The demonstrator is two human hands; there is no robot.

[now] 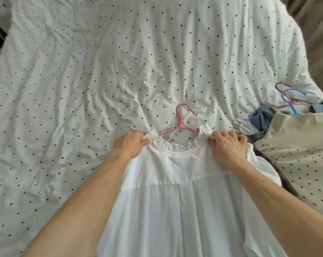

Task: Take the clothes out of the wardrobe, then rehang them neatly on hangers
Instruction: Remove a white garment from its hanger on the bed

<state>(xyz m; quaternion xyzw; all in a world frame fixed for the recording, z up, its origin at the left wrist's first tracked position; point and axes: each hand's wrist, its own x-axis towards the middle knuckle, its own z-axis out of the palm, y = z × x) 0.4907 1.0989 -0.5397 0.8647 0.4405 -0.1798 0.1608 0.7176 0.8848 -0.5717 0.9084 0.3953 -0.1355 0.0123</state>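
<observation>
Your left hand (128,144) and right hand (226,145) each pinch the white dress (175,182) shoulders; it's light, limp fabric, pink hanger (181,121) between your 2 hands.

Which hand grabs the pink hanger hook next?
Probably right. Both hands pinch the shoulders of the white ruffle-necked garment, but the right hand sits nearer the hook of the pink plastic hanger than the left hand, and the heap of hung clothes lies that side.
</observation>
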